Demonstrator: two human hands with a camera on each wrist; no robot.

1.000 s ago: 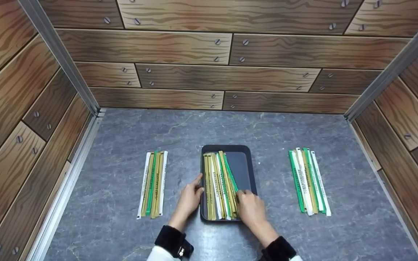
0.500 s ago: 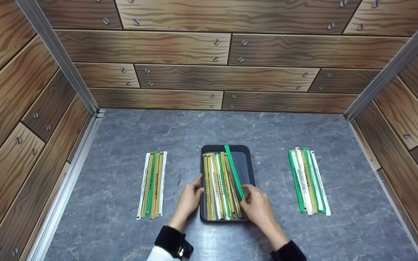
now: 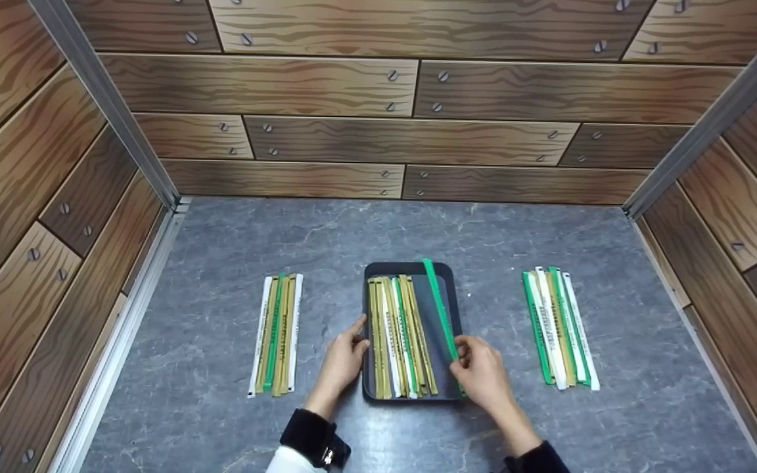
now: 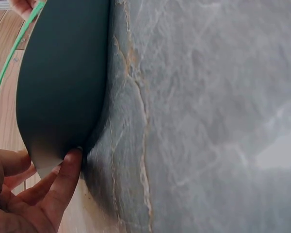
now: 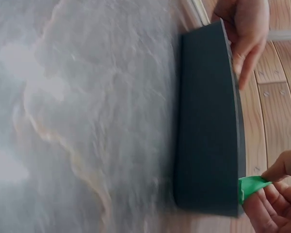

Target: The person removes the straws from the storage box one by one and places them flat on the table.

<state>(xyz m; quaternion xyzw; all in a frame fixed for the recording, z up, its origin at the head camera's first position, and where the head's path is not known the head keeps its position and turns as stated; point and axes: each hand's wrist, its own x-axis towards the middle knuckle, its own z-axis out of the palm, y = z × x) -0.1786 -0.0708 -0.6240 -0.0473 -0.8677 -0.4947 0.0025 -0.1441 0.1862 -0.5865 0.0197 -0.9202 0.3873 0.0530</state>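
Grip, right: we found the right grip (image 3: 481, 373), a bare hand, nearly closed, thumb and fingertips pinching a long, flat, green packet (image 3: 439, 302) near its near end. Most of that packet ran forward from the fingers, slanting over the right part of a shallow, dark, rectangular tray (image 3: 399, 269); its far end crossed above the far rim. From the left wrist we saw it above the tray's rim.

Grip, left: we noted the left grip (image 3: 341, 360) loosely spread, fingers extended and touching the tray's left wall from outside.

Surroundings: inside the tray we saw gold, white and green packets (image 3: 399, 335) laid lengthwise along the left side, well left of the right grip. On the grey marbled table (image 3: 221, 249) we logged two more groups: a left-hand row of white, gold and green packets (image 3: 276, 335), apart from the left grip, and a right-hand row of green, white and gold packets (image 3: 557, 328), beyond the right grip.
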